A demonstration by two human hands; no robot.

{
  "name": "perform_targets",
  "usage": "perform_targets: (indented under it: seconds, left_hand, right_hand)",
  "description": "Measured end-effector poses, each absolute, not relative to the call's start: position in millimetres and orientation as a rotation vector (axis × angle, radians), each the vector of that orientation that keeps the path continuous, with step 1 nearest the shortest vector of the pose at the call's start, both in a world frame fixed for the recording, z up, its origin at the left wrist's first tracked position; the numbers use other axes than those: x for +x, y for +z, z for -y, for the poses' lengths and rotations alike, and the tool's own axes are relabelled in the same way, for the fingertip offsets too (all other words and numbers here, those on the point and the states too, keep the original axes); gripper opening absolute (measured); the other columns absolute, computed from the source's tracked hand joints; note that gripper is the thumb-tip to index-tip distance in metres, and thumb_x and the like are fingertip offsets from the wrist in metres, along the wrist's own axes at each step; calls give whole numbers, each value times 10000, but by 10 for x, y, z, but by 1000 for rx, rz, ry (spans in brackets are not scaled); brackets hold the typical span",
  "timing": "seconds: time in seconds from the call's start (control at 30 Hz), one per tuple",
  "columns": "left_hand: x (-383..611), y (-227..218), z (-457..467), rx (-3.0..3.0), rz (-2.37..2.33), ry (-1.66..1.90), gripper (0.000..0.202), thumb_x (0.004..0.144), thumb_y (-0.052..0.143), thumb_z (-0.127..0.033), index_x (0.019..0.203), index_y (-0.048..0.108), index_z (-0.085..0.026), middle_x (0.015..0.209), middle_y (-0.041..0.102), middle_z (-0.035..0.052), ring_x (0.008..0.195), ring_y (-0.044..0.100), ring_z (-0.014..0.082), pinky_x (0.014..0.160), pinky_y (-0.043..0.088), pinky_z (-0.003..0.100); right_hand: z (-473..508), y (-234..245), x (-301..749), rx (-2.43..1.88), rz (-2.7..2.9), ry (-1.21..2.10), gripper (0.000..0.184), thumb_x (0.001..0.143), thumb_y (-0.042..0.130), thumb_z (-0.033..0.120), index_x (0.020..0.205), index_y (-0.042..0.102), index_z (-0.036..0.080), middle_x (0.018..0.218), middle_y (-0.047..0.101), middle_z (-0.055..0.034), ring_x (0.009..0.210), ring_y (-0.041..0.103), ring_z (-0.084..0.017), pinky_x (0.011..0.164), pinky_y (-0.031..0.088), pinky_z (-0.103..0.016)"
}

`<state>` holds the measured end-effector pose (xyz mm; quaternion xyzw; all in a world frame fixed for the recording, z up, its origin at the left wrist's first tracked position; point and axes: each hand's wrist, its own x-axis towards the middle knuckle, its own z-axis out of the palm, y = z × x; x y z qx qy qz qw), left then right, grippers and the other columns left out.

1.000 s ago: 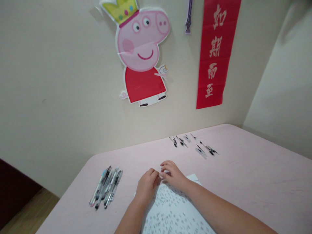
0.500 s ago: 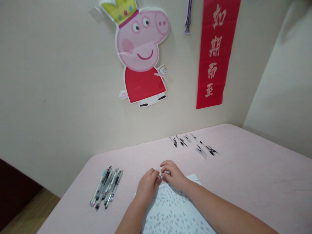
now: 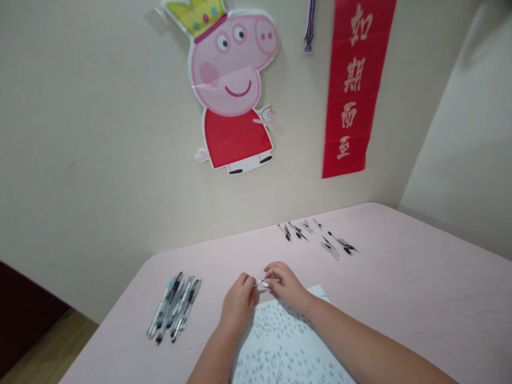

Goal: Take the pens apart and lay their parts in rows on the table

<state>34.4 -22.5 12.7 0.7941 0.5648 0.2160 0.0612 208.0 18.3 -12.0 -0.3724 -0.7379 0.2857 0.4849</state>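
"Head view: how far along?"
"Partway, judging by pen parts grouped toward the back of the tabletop, with bundled pens probably left to do."
"And held?"
"Pinching a slim pen piece between left hand and right hand, near the top of the written-on paper."
"Changed since earlier?"
"Spread slightly wider, baring more of it."

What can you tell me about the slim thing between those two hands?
The slim thing looks pale and shiny, perhaps plastic. Roughly level, it spans the gap between the left hand and the right hand, which both hold it, near the far edge of the written sheet. Its ends are hidden; I can't tell if it's one piece or two.
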Motion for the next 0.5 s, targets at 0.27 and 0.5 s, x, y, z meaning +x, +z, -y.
perform_targets:
  seconds: [0.27,0.5]
  left_hand:
    - [343,147,223,2388,-1792,605,164,882,393,-146,828,530,-218,921,554,14,777,557,130,664,365,228]
    - [362,181,249,2365,-1794,579,181,895,381,-163,862,546,-229,942,557,16,781,561,128,676,366,232]
  right_hand:
    - [-270,-260,2102,-1081,1739,579,141,721,574,66,742,619,198,866,639,-51,899,547,-201,838,427,-360]
    - [-262,-267,2111,-1147,1848,519,202,673,574,15,687,658,199,863,637,-63,913,538,-218,859,431,-373]
